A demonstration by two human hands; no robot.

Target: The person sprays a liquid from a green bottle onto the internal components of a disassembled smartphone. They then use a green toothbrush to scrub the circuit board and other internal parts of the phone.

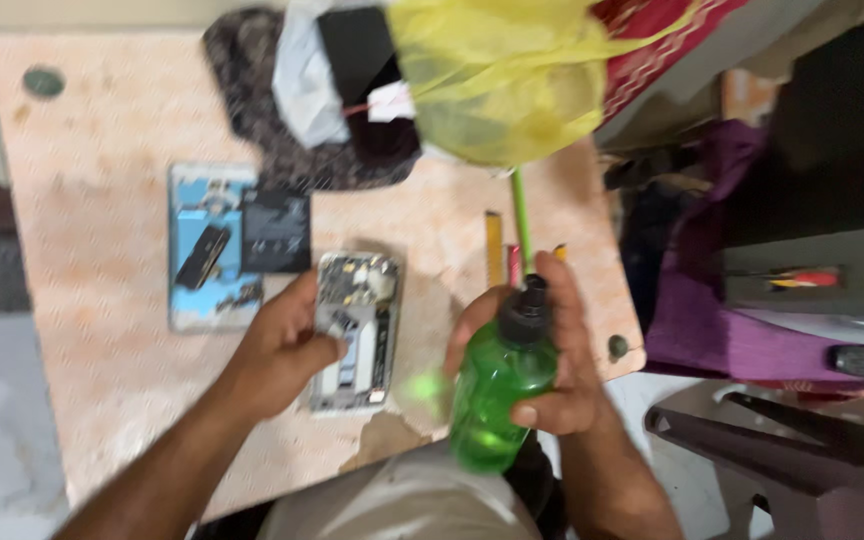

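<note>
The right hand (552,375) is wrapped tight around a green bottle (497,390) with a black cap, held tilted over the near edge of the table (92,300), close to the person's lap. The left hand (287,345) is closed on the left side of an opened phone body (357,330), thumb lying across its exposed inner parts, pinning it flat near the middle of the near edge. Just beyond it, toward the left side of the table, lies a blue back cover (207,250) with a black battery (277,232) beside it. A dark patterned pouch (252,100) and a yellow mesh bag (497,75) sit at the far edge, and several thin tools (507,250) lie near the right edge. To handle the bottle well here, it seems wise to keep its nozzle low and close to the phone body, keep the left hand's grip firm so the body does not slide, and keep liquid away from the battery. The picture is blurred, so the nozzle's exact aim cannot be told.
</note>
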